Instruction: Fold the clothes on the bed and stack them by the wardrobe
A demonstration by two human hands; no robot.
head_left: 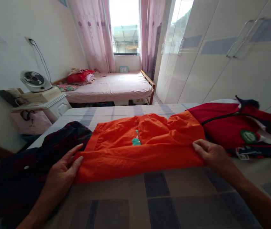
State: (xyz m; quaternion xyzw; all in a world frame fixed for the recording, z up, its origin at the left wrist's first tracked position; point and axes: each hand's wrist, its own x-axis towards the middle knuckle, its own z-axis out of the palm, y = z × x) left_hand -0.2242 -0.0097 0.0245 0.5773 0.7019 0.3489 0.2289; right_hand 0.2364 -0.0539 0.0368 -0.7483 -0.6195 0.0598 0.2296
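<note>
An orange garment lies folded across the bed in front of me, its near part turned over in a long flap. From the middle of it a small teal tag sticks out. My left hand holds the garment's left end, thumb on top and the other fingers partly hidden. At the right end, my right hand pinches the cloth between thumb and fingers. Dark plaid clothing lies beside my left hand. Beyond my right hand rests a red and navy jacket with a green round badge.
The bed I face has a checked grey-blue sheet. Past it stand a second bed with a pink sheet and, at left, a bedside cabinet bearing a fan. White wardrobes line the right side.
</note>
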